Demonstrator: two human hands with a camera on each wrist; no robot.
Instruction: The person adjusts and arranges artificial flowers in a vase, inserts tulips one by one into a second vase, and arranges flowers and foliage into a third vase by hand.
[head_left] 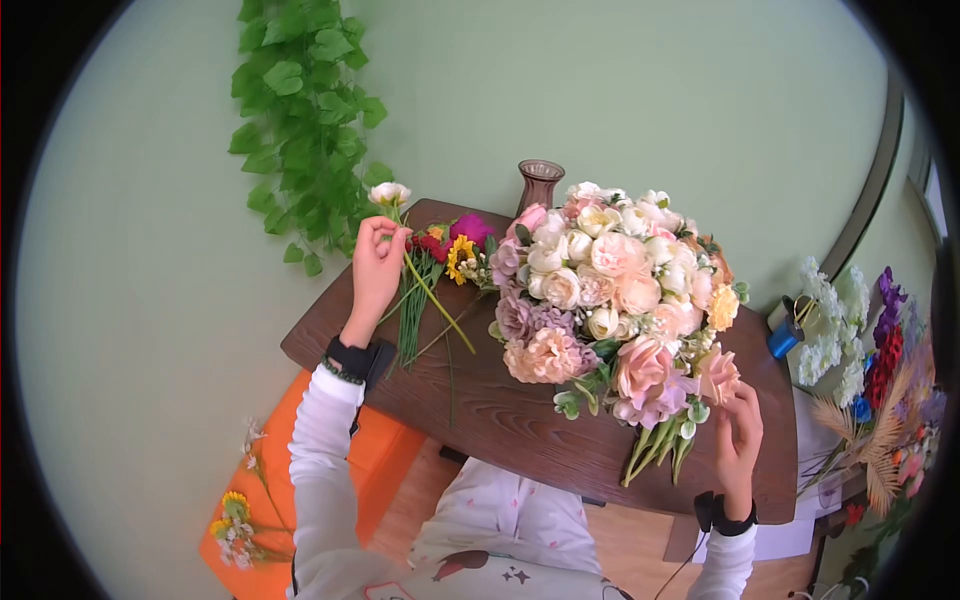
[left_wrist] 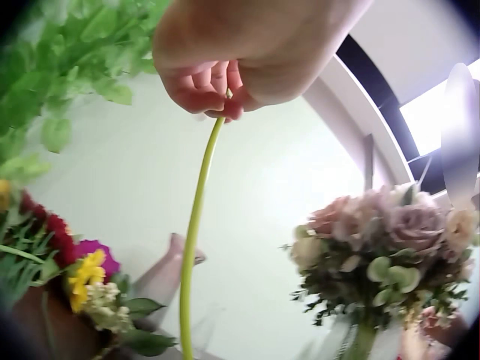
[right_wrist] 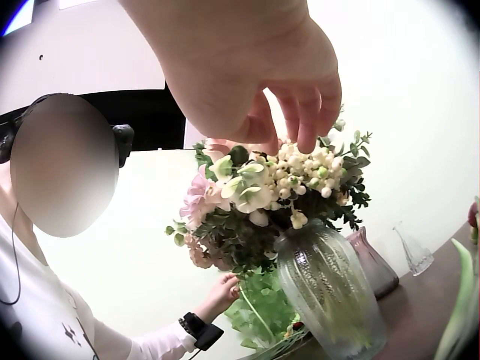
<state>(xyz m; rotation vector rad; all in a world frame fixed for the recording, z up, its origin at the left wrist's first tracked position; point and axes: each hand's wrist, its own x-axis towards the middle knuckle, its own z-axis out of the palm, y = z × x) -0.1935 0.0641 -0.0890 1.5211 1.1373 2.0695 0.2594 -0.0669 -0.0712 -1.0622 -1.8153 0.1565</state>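
Left hand (head_left: 375,265) pinches a white flower (head_left: 389,193) left of the bouquet (head_left: 615,275); right hand (head_left: 738,440) is at its right edge, grip unclear.

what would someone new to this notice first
Probably the big bouquet of white, pink and lilac flowers, standing on the brown table. Next, perhaps the single white flower that the left hand pinches by its stem, left of the bouquet. The bright green vine hanging against the wall, upper left in the head view, also stands out.
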